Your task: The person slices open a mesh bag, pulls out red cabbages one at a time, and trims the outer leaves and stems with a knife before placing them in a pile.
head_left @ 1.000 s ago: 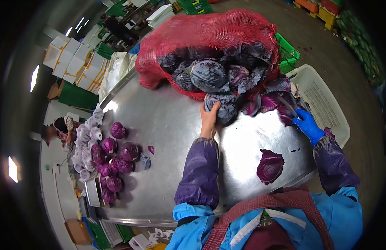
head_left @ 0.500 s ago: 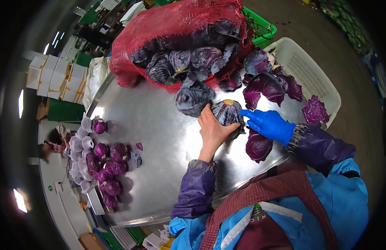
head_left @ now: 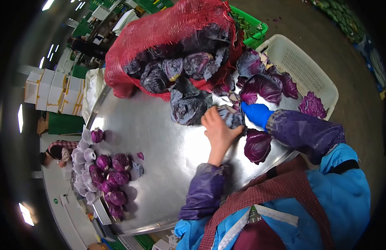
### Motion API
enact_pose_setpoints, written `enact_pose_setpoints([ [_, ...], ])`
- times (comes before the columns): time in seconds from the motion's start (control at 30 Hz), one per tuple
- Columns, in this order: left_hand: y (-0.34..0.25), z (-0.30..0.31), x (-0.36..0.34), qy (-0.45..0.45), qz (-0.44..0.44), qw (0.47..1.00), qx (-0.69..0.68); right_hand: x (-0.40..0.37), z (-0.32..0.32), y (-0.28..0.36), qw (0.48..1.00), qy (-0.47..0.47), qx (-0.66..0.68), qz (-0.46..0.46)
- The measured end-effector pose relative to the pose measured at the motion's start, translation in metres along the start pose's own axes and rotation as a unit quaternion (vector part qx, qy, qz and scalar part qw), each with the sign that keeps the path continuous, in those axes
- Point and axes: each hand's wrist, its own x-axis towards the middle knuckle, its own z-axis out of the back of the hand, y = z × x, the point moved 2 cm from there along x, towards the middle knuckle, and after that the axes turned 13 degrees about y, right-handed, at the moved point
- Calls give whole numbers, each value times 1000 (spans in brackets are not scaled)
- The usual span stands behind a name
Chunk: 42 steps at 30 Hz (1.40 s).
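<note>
1. Steel table (head_left: 159, 175): small trimmed cabbages (head_left: 112, 171) clustered near its left edge, seemingly done
2. Left hand (head_left: 218, 130) grips a red cabbage (head_left: 231, 116) mid-table; gloved right hand (head_left: 255, 112) touches it, grip unclear
3. Red net sack (head_left: 168, 33) lies heaped with heads, so most seems left

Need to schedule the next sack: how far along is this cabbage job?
Done: a cluster of cleaned red cabbages sits at the steel table's left side. In hand: the left hand grips one cabbage head, the gloved right hand against it. Left: the red mesh sack holds many more heads.
</note>
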Motion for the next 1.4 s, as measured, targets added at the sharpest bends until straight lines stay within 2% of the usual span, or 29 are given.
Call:
enact_pose_setpoints([
  [0.03,12,4,-7,-1,-6,998,-60,-3,1,-2,999,-23,10,25],
  [0.1,28,12,-27,19,18,991,-131,-18,10,-2,998,41,56,10],
  [0.13,39,8,-40,14,24,989,-148,-27,4,-5,999,-6,49,17],
  [0.17,48,4,-53,10,29,989,-147,-38,-2,-13,999,11,31,-10],
  [0.23,62,-7,-77,29,68,954,-292,-71,-2,-20,999,-33,17,15],
  [0.3,61,-16,-87,29,67,939,-335,-93,4,-23,1000,-27,7,5],
  [0.33,53,-17,-86,42,71,914,-397,-100,4,-27,1000,-27,-3,-8],
  [0.37,43,-17,-83,53,71,885,-457,-100,0,-42,997,-81,4,17],
  [0.4,32,-16,-80,70,68,859,-502,-97,6,-48,998,-65,2,4],
  [0.47,30,-30,-74,92,16,906,-414,-91,15,-56,999,-40,31,-21],
  [0.5,23,-28,-67,94,-15,928,-359,-88,19,-56,994,-62,91,-30],
  [0.53,23,-27,-58,121,-42,929,-348,-84,29,-54,962,-110,247,-34],
  [0.57,27,-24,-52,146,-68,928,-336,-80,37,-50,904,-155,396,-36],
  [0.63,30,-15,-42,186,-94,937,-281,-90,68,-20,893,-137,429,2],
  [0.67,31,-11,-39,197,-81,934,-289,-88,58,-11,879,-166,432,117],
  [0.7,30,-9,-36,208,-69,930,-295,-107,81,15,925,-65,363,86],
  [0.77,24,-12,-33,184,-53,935,-298,-99,55,13,949,-154,244,130],
  [0.8,19,-14,-31,155,-33,939,-304,-98,49,11,949,-157,244,126],
  [0.87,8,-18,-28,126,-27,951,-282,-99,41,8,964,-187,142,124],
  [0.93,-2,-21,-27,67,-7,959,-276,-105,41,14,966,-193,134,111],
  [0.97,-5,-22,-26,68,-7,958,-277,-107,42,18,967,-197,126,104],
  [1.0,-9,-22,-26,56,-6,967,-248,-109,42,21,982,-132,117,66],
  [1.13,-21,-25,-22,27,3,982,-187,-110,44,32,984,-126,119,37],
  [1.27,-28,-29,-18,2,3,990,-144,-90,47,28,985,-144,87,38],
  [1.33,-31,-27,-15,8,2,990,-142,-75,62,19,990,-109,29,83],
  [1.37,-32,-25,-16,16,2,990,-139,-62,65,10,982,-157,-32,99],
  [1.4,-34,-25,-16,9,-1,992,-129,-53,64,5,987,-130,-5,96],
])
